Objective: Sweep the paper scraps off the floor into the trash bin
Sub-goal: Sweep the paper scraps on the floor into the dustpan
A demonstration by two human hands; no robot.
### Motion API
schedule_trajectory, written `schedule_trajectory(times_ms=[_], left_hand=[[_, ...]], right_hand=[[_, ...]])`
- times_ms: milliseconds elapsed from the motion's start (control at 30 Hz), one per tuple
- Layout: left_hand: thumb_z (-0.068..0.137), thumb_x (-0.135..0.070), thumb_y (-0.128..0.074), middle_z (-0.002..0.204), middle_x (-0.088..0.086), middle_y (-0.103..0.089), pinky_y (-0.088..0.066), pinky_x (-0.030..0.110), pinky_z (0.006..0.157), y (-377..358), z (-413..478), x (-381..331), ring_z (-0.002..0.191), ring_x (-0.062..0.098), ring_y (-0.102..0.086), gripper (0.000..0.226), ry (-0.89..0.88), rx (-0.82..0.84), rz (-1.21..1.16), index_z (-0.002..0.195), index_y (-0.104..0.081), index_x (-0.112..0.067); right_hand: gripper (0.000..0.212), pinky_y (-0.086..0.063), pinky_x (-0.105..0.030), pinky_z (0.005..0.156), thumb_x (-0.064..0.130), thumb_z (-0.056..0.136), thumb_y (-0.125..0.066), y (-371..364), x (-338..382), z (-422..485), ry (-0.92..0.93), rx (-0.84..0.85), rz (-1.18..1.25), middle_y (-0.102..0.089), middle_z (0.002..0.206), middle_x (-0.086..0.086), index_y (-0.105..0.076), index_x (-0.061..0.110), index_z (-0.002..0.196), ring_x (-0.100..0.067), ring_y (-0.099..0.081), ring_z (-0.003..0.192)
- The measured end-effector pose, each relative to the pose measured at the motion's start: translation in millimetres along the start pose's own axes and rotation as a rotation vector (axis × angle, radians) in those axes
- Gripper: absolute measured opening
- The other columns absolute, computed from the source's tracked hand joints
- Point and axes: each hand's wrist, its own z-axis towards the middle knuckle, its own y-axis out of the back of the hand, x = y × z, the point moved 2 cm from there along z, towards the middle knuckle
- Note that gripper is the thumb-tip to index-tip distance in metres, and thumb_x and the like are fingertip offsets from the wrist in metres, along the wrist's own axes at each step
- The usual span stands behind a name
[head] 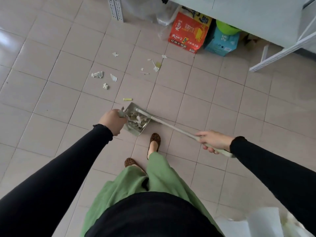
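A pale green long-handled dustpan (132, 106) sits on the tiled floor in front of my feet, with several torn paper scraps (137, 118) in it. My right hand (213, 141) is shut on the grip end of the pan's long white handle (171, 126). At the pan's left rim my left hand (112, 121) is shut on a jagged grey-green paper scrap (122, 114). More scraps lie loose on the floor beyond the pan: a crumpled wad (97, 74), a small ball (106, 86), a yellow strip (127, 99) and bits further back (156, 65). A white-lined trash bin (256, 223) shows at bottom right.
A red carton (188, 33) and a blue box (220, 43) stand under a white metal shelf (282, 50) at the back right. Another rack leg (116, 9) is at the top. My shoes (154, 141) stand just behind the pan.
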Motion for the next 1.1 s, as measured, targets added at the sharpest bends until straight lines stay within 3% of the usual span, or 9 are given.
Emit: schedule_trajectory(times_ms=[100, 233, 433, 533, 633, 800, 867, 967, 1100], left_hand=[[0.094, -0.021, -0.056, 0.068, 0.013, -0.051, -0.045, 0.035, 0.055, 2, 1, -1, 0.045, 0.025, -0.045, 0.018, 0.016, 0.004, -0.024, 0.078, -0.055, -0.011], [0.094, -0.020, -0.056, 0.065, 0.007, -0.047, -0.043, 0.031, 0.052, 2, 3, 1, 0.046, 0.024, -0.045, 0.015, 0.043, 0.022, -0.035, 0.098, -0.062, -0.006], [0.089, -0.017, -0.054, 0.105, 0.010, -0.062, -0.042, 0.029, 0.047, 6, 7, 8, 0.050, 0.026, -0.049, 0.011, 0.067, 0.050, -0.034, 0.096, -0.061, -0.010], [0.091, -0.015, -0.055, 0.081, 0.017, -0.060, -0.041, 0.029, 0.048, 11, 4, 13, 0.047, 0.024, -0.043, 0.018, 0.052, 0.027, -0.048, 0.106, -0.064, -0.009], [0.091, -0.015, -0.057, 0.078, 0.009, -0.058, -0.042, 0.030, 0.048, 22, -3, 23, 0.049, 0.023, -0.042, 0.020, 0.029, -0.015, -0.082, 0.109, -0.066, -0.013], [0.092, -0.012, -0.061, 0.129, -0.017, -0.062, -0.042, 0.026, 0.044, 50, -11, 46, 0.045, 0.011, -0.046, 0.031, 0.030, -0.065, -0.119, 0.122, -0.067, -0.017], [0.092, -0.011, -0.062, 0.139, -0.013, -0.059, -0.041, 0.025, 0.041, 65, -9, 53, 0.046, 0.013, -0.046, 0.033, 0.043, -0.090, -0.123, 0.124, -0.066, -0.016], [0.091, -0.010, -0.062, 0.135, -0.009, -0.061, -0.040, 0.025, 0.041, 89, 3, 61, 0.052, 0.019, -0.046, 0.032, 0.043, -0.099, -0.118, 0.123, -0.066, -0.014], [0.089, -0.012, -0.060, 0.110, 0.000, -0.064, -0.043, 0.030, 0.047, 127, 37, 69, 0.055, 0.026, -0.049, 0.024, 0.032, -0.047, -0.032, 0.111, -0.068, -0.011]], right_hand=[[0.045, -0.031, -0.022, 0.040, 0.024, 0.101, -0.042, -1, -10, -31, 0.028, -0.012, 0.015, -0.049, 0.075, -0.003, -0.044, 0.033, 0.146, -0.009, -0.039, 0.047], [0.048, -0.035, -0.024, 0.044, 0.021, 0.100, -0.038, -18, 8, -2, 0.049, -0.122, -0.028, -0.050, 0.078, -0.003, -0.041, 0.032, 0.147, -0.015, -0.043, 0.054], [0.047, -0.035, -0.024, 0.043, 0.017, 0.101, -0.037, -38, 24, 16, 0.021, -0.002, 0.007, -0.050, 0.076, -0.004, -0.043, 0.026, 0.148, -0.013, -0.042, 0.050], [0.048, -0.033, -0.023, 0.040, 0.023, 0.103, -0.041, -36, 3, -14, 0.044, 0.016, 0.072, -0.050, 0.074, -0.002, -0.041, 0.029, 0.150, -0.007, -0.039, 0.045], [0.046, -0.033, -0.023, 0.041, 0.027, 0.104, -0.041, -34, -6, -32, 0.072, 0.007, 0.105, -0.050, 0.077, -0.003, -0.039, 0.034, 0.149, -0.006, -0.038, 0.045], [0.048, -0.034, -0.024, 0.041, 0.025, 0.103, -0.041, -19, 28, -13, 0.126, -0.058, 0.125, -0.051, 0.078, -0.003, -0.038, 0.034, 0.150, -0.008, -0.039, 0.046], [0.050, -0.034, -0.024, 0.041, 0.023, 0.102, -0.040, -19, 50, 2, 0.142, -0.087, 0.130, -0.051, 0.077, -0.003, -0.038, 0.032, 0.150, -0.010, -0.040, 0.047], [0.050, -0.036, -0.025, 0.041, 0.021, 0.101, -0.038, -32, 91, 24, 0.164, -0.126, 0.136, -0.051, 0.077, -0.002, -0.039, 0.028, 0.150, -0.013, -0.042, 0.050], [0.051, -0.041, -0.028, 0.047, 0.020, 0.100, -0.035, -62, 148, 55, 0.151, -0.180, 0.145, -0.055, 0.089, 0.000, -0.037, 0.024, 0.151, -0.017, -0.049, 0.053]])
